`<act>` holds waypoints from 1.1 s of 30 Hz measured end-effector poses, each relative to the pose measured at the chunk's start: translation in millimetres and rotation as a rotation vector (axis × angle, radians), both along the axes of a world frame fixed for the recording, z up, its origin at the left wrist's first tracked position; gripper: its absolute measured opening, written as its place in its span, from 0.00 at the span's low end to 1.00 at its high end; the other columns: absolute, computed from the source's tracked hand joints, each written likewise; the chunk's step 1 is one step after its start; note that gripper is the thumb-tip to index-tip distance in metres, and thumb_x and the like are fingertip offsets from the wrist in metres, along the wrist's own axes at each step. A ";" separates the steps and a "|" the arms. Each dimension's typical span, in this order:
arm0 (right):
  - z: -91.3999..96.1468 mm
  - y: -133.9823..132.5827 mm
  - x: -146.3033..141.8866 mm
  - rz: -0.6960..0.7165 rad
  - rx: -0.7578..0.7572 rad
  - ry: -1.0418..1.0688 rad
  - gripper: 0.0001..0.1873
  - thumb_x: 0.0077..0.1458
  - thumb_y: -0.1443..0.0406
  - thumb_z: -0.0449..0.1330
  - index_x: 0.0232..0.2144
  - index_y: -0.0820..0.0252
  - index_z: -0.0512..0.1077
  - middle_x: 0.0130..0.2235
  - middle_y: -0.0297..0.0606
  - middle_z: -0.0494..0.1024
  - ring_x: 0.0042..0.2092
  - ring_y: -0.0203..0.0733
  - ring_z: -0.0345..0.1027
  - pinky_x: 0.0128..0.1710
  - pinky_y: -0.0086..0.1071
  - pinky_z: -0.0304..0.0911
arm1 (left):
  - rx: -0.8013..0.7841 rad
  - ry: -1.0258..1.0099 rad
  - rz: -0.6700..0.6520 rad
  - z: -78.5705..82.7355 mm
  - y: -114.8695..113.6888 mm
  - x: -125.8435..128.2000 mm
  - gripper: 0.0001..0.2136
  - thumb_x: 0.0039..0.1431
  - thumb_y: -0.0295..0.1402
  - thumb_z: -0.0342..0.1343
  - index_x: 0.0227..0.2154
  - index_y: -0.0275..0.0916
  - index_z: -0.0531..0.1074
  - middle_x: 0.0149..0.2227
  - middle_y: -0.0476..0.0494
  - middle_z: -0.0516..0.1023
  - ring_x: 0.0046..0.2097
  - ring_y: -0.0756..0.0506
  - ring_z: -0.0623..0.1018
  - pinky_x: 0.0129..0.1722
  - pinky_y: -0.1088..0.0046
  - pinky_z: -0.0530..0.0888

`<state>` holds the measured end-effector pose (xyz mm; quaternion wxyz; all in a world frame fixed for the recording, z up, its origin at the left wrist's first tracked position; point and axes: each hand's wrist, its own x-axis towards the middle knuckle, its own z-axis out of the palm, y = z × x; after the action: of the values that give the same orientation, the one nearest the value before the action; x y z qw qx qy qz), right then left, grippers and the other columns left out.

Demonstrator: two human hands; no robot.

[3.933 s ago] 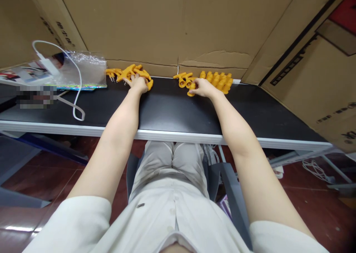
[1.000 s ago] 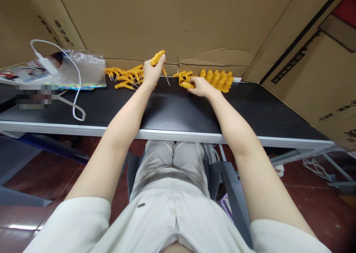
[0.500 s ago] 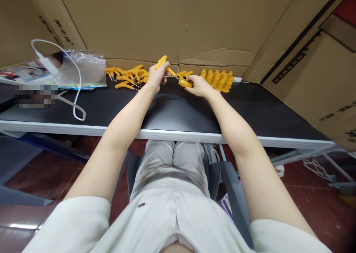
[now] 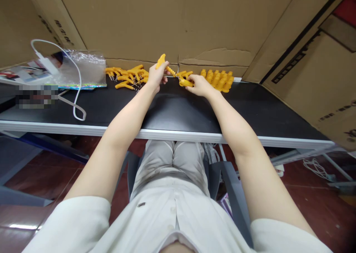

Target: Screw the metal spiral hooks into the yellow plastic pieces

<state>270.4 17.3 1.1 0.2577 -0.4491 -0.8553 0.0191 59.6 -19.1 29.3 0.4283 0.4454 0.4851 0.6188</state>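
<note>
My left hand [image 4: 158,75] is closed around a yellow ribbed piece [image 4: 161,61]. Its broad, pointed end sticks up past my thumb, and its ribbed end slants down to the right. My right hand [image 4: 202,85] pinches a rounded yellow piece [image 4: 185,83] low over the table. A short metal chain [image 4: 178,77] lies between the two pieces; whether it joins both I cannot tell. Just behind are forked yellow pieces [image 4: 184,74]. More branching yellow pieces with chains [image 4: 134,74] are heaped left of my left hand. Yellow bottle-shaped pieces [image 4: 218,79] stand in rows beyond my right hand.
The black table [image 4: 178,112] has a pale metal front edge [image 4: 180,135]. Cardboard walls [image 4: 155,23] close off its back and right side. At the left lie a clear plastic bag [image 4: 86,67] and a white cable [image 4: 79,78] with a plug.
The yellow ribbed piece in my left hand has tipped very slightly. The rounded piece in my right hand has shifted a touch to the right; everything else stays put.
</note>
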 end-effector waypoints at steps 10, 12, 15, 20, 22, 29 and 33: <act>-3.4 6.6 3.9 0.012 0.026 0.017 0.14 0.59 0.59 0.67 0.43 0.62 0.80 0.46 0.50 0.84 0.49 0.57 0.77 0.53 0.45 0.70 | -0.110 0.258 -0.203 -15.3 11.1 -3.2 0.19 0.65 0.35 0.59 0.58 0.43 0.69 0.41 0.41 0.83 0.29 0.46 0.83 0.22 0.79 0.67; -3.7 7.4 4.0 0.014 0.035 0.035 0.15 0.59 0.57 0.68 0.43 0.61 0.80 0.46 0.49 0.84 0.49 0.57 0.77 0.53 0.45 0.70 | -0.096 0.325 -0.191 -20.0 16.5 -5.1 0.29 0.61 0.29 0.60 0.65 0.46 0.64 0.46 0.39 0.82 0.36 0.42 0.86 0.25 0.77 0.72; -3.7 7.4 3.1 0.018 0.041 0.035 0.15 0.58 0.57 0.68 0.43 0.61 0.80 0.47 0.49 0.84 0.50 0.56 0.76 0.54 0.45 0.69 | -0.035 0.415 -0.182 -27.2 21.4 -7.8 0.43 0.56 0.24 0.62 0.73 0.49 0.53 0.48 0.38 0.80 0.46 0.35 0.87 0.34 0.68 0.80; -1.2 3.6 1.1 0.012 0.019 0.023 0.14 0.59 0.63 0.67 0.46 0.64 0.80 0.50 0.51 0.83 0.52 0.57 0.76 0.58 0.46 0.68 | 0.138 0.640 -0.178 -36.1 18.5 -10.1 0.38 0.56 0.25 0.62 0.71 0.44 0.62 0.46 0.39 0.81 0.55 0.33 0.84 0.57 0.57 0.80; 0.9 1.1 0.6 0.008 0.009 0.042 0.16 0.59 0.63 0.67 0.48 0.64 0.80 0.52 0.52 0.82 0.54 0.57 0.75 0.59 0.47 0.67 | 0.149 0.755 -0.112 -37.0 15.8 -10.5 0.31 0.58 0.26 0.62 0.66 0.42 0.69 0.46 0.38 0.83 0.58 0.32 0.83 0.63 0.55 0.76; 6.8 -3.7 -2.1 0.020 -0.039 0.173 0.26 0.59 0.55 0.69 0.56 0.60 0.77 0.58 0.53 0.78 0.59 0.58 0.72 0.62 0.52 0.69 | 0.191 1.040 0.000 -35.9 14.9 -18.1 0.28 0.60 0.31 0.61 0.65 0.46 0.72 0.55 0.32 0.83 0.62 0.29 0.79 0.67 0.48 0.68; 7.9 -1.2 0.0 0.024 -0.104 0.276 0.31 0.56 0.58 0.72 0.60 0.58 0.72 0.60 0.51 0.76 0.53 0.52 0.76 0.57 0.48 0.75 | 0.183 1.056 0.008 -34.9 17.6 -21.9 0.26 0.60 0.30 0.59 0.63 0.42 0.72 0.54 0.29 0.83 0.62 0.28 0.79 0.67 0.46 0.69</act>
<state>270.4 16.1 9.0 0.3488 -0.4446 -0.8150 0.1281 37.7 -1.5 -5.6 0.0831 0.7298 0.5804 0.3517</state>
